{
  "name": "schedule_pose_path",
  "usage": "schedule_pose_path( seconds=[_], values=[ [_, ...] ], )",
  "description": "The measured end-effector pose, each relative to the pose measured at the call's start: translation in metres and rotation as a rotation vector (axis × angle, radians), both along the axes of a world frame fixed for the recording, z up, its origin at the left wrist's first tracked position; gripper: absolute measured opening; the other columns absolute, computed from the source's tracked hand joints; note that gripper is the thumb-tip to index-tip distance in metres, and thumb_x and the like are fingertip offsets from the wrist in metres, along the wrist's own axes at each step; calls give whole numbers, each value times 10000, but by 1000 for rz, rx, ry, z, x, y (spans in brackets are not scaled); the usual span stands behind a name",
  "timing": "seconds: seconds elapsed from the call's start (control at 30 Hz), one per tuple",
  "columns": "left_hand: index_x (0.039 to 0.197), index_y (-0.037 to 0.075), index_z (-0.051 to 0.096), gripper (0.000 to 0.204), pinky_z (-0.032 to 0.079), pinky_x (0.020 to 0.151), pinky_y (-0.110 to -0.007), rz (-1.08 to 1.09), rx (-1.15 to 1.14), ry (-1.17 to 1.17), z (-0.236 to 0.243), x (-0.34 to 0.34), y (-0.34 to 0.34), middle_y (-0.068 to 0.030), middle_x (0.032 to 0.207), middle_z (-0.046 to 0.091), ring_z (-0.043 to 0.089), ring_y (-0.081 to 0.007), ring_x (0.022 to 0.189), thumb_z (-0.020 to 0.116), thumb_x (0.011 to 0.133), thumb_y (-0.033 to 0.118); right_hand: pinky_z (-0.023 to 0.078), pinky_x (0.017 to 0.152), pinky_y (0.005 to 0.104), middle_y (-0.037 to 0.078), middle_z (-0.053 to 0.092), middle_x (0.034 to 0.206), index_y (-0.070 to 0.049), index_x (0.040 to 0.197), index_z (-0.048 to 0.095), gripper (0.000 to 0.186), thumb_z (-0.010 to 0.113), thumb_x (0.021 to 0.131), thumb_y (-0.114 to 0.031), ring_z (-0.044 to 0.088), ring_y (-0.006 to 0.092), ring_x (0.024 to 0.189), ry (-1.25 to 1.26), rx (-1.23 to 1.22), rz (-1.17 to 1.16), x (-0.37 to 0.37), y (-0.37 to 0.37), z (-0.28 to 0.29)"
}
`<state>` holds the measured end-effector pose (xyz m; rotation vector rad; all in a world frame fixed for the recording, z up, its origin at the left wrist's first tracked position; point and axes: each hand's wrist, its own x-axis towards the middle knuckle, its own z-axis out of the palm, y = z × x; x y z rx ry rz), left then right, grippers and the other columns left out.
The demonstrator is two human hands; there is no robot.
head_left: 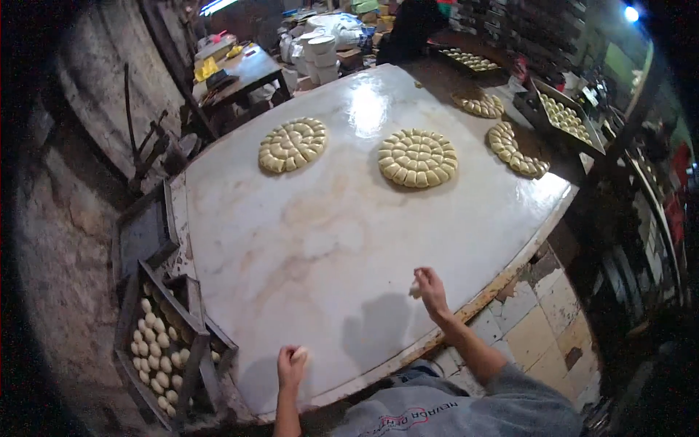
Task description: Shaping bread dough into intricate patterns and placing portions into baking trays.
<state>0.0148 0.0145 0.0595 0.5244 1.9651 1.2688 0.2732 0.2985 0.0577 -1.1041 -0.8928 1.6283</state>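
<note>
Apart — left hand (pixel 290 369), right hand (pixel 432 291), both curled.

This one's off the left of two fisheyes on the person's head, tipped down and forward over the white table (pixel 328 247), which fills the middle of the frame. It's pretty close in: the grey shirt (pixel 502 408) pokes up at the bottom edge, with the left hand (pixel 290 366) lower center and the right hand (pixel 430 288) above and right of it. The buckets (pixel 322 52) look small and far off up top. Table edges bow toward the rim, corners go black.
</note>
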Motion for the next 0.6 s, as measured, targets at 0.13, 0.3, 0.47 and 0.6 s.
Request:
schedule_pose_path(
  seconds=[0.13, 0.3, 0.47, 0.6],
  values=[
    [940, 18, 487, 364, 407, 813, -416, -368, -131, 1008, -8, -17, -43, -132, 879, 517, 503, -270, 892, 708, 725, 211, 349, 897, 428, 115, 460, 1107, -157, 1083, 532, 409, 632, 734, -346, 426, 283, 1052, -1287, 1189, 760, 45, -3, -48],
    [863, 40, 522, 263, 410, 799, -457, 190, -174, 958, -40, -78, 66, -164, 907, 535, 504, -348, 874, 624, 749, 253, 322, 915, 404, 138, 506, 1039, -71, 965, 558, 288, 554, 747, -260, 423, 295, 1042, -1238, 902, 134, -55, 47, -15],
    [745, 31, 552, 99, 440, 778, -407, 3, -274, 1043, -13, 15, 128, -124, 850, 575, 534, -311, 823, 553, 743, 130, 424, 740, 392, 121, 539, 880, -74, 797, 573, 138, 605, 666, -102, 490, 315, 888, -1121, 938, 142, -100, -5, -40],
    [744, 25, 532, 141, 414, 795, -454, -153, -235, 1069, -28, 43, 39, -163, 855, 534, 510, -333, 865, 614, 667, 109, 413, 825, 421, 81, 489, 1096, -138, 975, 561, 251, 568, 725, -158, 451, 290, 1021, -1186, 1337, 382, 18, -18, -113]
  ],
)
